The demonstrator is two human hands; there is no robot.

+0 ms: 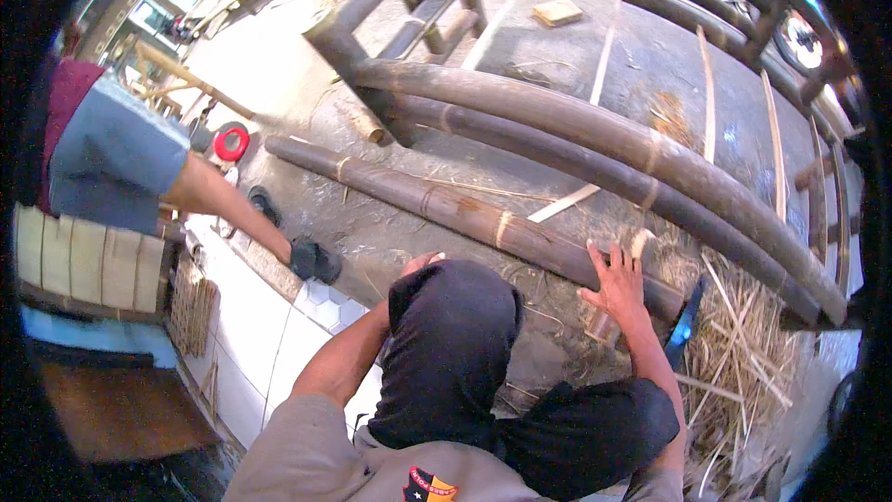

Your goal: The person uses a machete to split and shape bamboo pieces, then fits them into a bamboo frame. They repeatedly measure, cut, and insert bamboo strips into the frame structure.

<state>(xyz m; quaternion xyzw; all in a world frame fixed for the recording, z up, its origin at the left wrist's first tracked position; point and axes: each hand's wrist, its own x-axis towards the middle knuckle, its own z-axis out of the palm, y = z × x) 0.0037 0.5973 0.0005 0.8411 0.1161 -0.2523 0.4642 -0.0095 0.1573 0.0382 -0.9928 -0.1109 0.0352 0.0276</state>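
Observation:
A thick brown bamboo pole (446,204) lies slantwise on the ground in front of my knees. My right hand (618,284) is spread over its near right end, fingers apart and touching the pole's surface, holding nothing. Beyond my raised knee, my left hand (423,263) shows only in part. The knee hides most of its fingers, and I cannot tell whether anything is in them. A short cut piece of bamboo (602,325) lies just below my right hand. To the right of the pole's end stands a narrow dark-and-blue object (685,323), its kind unclear.
A large bamboo frame (557,130) with curved rails and thin slats fills the far right. Straw-like shavings (743,363) are heaped at right. On the left stands another person (121,149) in blue shorts, near a red ring-shaped roll (230,142). White tiles (251,335) edge the left.

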